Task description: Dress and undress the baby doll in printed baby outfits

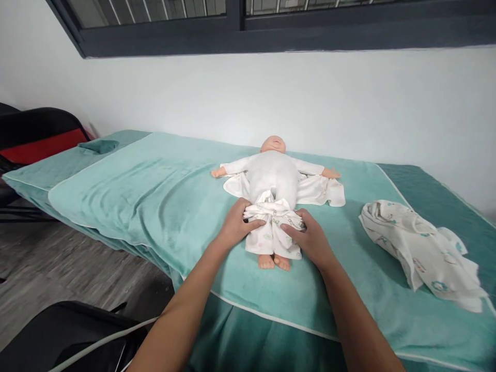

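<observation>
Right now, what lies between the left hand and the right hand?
In the head view, the white printed pants, bunched at the top, on the doll. The left hand and right hand grip their sides.

L hand [234, 226] + R hand [311, 240] gripping wht pants [272, 238] on supine doll [273, 171]; teal sheet [155, 181] under.

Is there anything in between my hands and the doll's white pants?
Nothing visible: the left hand and right hand both hold the pants directly, one at each side. The loose printed garment lies off to the right, apart from them.
</observation>
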The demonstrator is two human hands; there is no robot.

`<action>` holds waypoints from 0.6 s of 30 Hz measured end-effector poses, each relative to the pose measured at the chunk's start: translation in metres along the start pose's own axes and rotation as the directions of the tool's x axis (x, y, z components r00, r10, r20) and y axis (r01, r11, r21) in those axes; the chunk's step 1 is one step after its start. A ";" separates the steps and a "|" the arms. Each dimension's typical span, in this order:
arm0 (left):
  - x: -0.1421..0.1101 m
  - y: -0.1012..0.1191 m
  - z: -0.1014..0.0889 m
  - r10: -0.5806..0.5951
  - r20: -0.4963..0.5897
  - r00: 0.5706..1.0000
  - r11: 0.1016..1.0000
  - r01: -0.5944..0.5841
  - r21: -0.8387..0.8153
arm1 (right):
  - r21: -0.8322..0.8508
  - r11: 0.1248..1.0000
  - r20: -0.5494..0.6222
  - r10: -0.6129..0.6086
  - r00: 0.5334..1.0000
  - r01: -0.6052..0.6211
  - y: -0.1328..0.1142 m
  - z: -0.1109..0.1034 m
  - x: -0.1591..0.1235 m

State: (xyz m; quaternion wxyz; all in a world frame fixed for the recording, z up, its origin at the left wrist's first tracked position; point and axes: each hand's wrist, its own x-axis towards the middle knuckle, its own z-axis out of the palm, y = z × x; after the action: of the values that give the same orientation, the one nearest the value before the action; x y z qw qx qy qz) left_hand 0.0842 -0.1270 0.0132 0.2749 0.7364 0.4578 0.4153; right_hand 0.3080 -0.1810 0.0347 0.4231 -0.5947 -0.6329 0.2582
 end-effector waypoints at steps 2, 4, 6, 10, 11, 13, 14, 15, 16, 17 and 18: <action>-0.003 -0.001 0.003 0.066 -0.024 0.998 0.995 -0.064 0.076 | -0.031 0.999 -0.053 0.008 0.999 -0.010 0.000 0.003 -0.004; -0.004 -0.002 0.004 0.079 -0.060 0.995 0.991 -0.072 0.111 | -0.020 0.999 -0.102 0.025 0.994 -0.027 0.000 0.004 -0.006; -0.008 -0.002 0.002 0.018 -0.074 0.997 0.999 -0.016 0.039 | 0.042 0.998 -0.063 0.045 0.997 -0.042 0.000 0.001 -0.007; -0.028 0.003 -0.011 0.065 0.102 0.993 0.985 -0.047 -0.168 | 0.130 0.991 0.244 -0.044 0.969 0.012 0.002 -0.017 -0.018; -0.035 0.005 -0.013 0.117 0.159 0.980 0.983 -0.092 -0.157 | 0.120 0.991 0.298 -0.090 0.950 0.056 0.004 -0.020 -0.022; -0.050 0.010 -0.014 0.162 0.253 0.954 0.987 -0.154 -0.054 | 0.060 0.986 0.324 -0.168 0.931 0.157 0.008 -0.022 -0.032; -0.056 0.013 -0.013 0.155 0.279 0.948 0.986 -0.165 0.014 | 0.017 0.979 0.301 -0.197 0.933 0.202 0.009 -0.020 -0.037; -0.060 0.016 -0.010 0.142 0.290 0.946 0.982 -0.172 0.078 | -0.027 0.972 0.266 -0.220 0.939 0.235 0.011 -0.017 -0.040; -0.063 0.018 -0.007 0.135 0.286 0.948 0.975 -0.180 0.134 | -0.068 0.964 0.224 -0.237 0.946 0.257 0.012 -0.012 -0.043; -0.064 0.020 -0.004 0.141 0.271 0.952 0.965 -0.194 0.179 | -0.101 0.958 0.175 -0.249 0.953 0.269 0.013 -0.007 -0.044; -0.064 0.021 -0.001 0.158 0.249 0.955 0.953 -0.214 0.215 | -0.122 0.954 0.131 -0.260 0.957 0.275 0.013 -0.002 -0.045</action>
State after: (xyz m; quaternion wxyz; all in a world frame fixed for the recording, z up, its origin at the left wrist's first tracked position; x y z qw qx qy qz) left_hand 0.0779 -0.1938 0.0075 0.1944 0.8472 0.3979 0.2935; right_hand 0.3143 -0.2230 0.0144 0.3752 -0.5159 -0.7471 0.1870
